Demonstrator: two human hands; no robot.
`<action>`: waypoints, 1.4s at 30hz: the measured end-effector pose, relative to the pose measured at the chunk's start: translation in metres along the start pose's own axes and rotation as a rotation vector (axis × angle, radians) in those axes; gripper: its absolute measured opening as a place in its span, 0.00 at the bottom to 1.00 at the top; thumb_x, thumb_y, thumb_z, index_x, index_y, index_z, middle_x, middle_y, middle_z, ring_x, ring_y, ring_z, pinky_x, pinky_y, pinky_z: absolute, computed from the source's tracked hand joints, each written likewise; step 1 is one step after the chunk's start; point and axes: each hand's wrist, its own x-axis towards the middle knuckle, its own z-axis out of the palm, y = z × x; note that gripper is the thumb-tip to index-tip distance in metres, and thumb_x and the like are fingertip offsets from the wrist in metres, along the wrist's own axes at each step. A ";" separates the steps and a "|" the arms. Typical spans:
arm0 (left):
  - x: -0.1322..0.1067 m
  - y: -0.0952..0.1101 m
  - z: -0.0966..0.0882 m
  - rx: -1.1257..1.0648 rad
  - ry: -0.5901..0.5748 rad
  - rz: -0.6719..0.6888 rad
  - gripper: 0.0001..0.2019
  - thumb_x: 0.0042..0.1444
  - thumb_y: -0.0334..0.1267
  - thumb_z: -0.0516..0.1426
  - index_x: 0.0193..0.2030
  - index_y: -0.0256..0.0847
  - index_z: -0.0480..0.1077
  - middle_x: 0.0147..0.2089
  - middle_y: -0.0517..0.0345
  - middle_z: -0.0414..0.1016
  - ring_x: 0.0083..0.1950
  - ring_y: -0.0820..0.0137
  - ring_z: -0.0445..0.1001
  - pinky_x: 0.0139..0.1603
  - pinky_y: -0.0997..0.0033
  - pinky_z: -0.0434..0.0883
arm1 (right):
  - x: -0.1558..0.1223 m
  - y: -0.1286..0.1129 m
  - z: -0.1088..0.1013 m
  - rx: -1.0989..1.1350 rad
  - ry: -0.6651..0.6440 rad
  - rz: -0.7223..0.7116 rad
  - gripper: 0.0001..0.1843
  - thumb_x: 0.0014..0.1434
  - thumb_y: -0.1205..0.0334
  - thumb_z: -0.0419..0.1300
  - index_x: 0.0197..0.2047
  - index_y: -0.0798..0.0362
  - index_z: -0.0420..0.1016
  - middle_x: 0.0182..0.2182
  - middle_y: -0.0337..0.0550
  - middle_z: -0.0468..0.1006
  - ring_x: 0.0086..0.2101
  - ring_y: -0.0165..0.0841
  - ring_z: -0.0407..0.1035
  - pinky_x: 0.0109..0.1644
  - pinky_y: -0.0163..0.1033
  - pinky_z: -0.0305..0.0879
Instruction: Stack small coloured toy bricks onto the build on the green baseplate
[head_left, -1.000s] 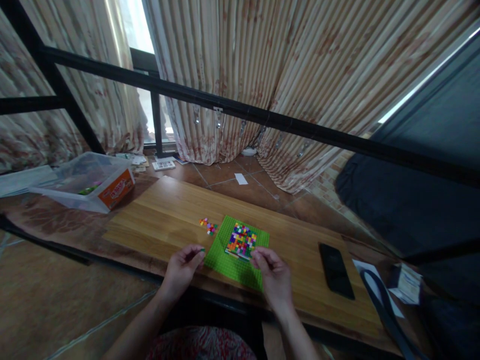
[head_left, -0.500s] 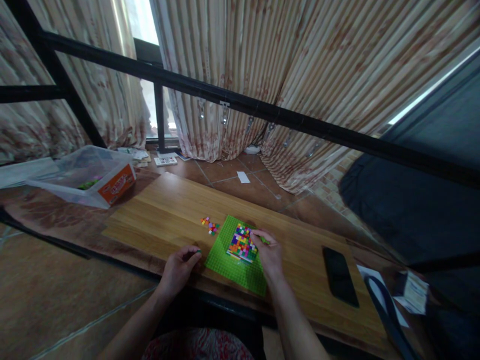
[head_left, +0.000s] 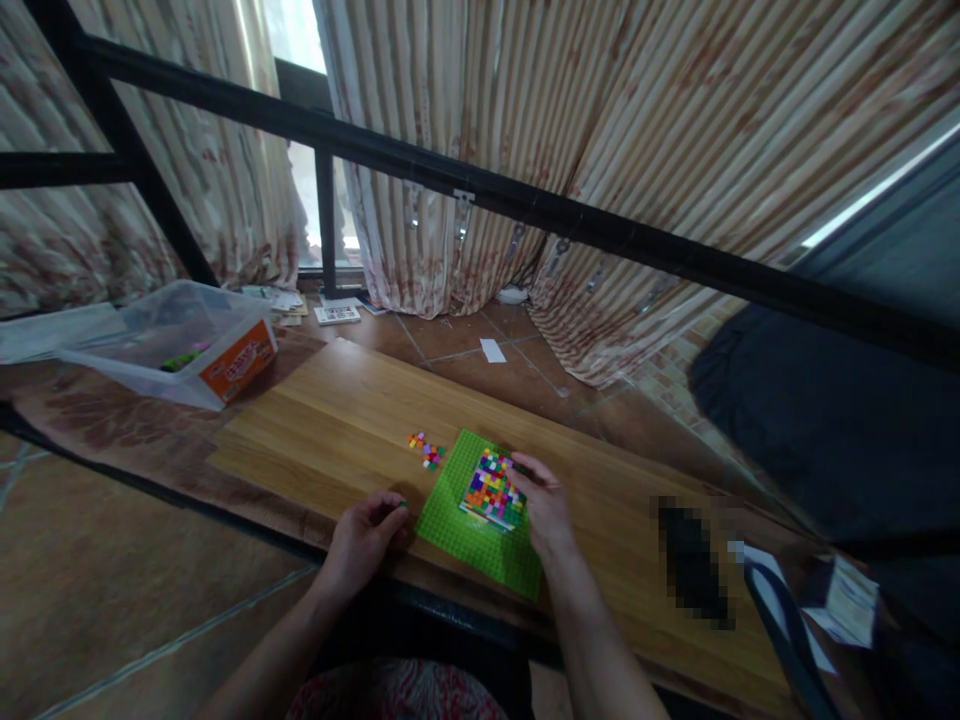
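A green studded baseplate lies on the wooden board. On it stands a low square block of multicoloured toy bricks in several layers. My right hand is over the block's right edge; its thumb and index finger are slightly apart at the top bricks, and no loose brick shows between them. Left of the baseplate, my left hand is closed, with a small green toy brick pinched between thumb and fingertip. Loose coloured bricks lie in a small group beyond the left hand.
A clear plastic box with an orange label stands at the far left. To the right lie a dark blurred object, a dark strap and papers. A black metal rail crosses in front of the curtains.
My right thumb and index finger have parted a little at the block's upper right. The left hand stays closed beside the baseplate. The whole view has shifted slightly.
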 end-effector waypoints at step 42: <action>-0.064 0.048 0.044 -0.555 -0.455 -0.401 0.11 0.45 0.32 0.69 0.37 0.36 0.76 0.30 0.61 0.75 0.25 0.82 0.70 0.29 0.83 0.69 | -0.120 -0.052 0.021 -0.244 -0.361 -0.285 0.13 0.61 0.52 0.58 0.44 0.42 0.81 0.44 0.42 0.79 0.48 0.36 0.70 0.57 0.44 0.62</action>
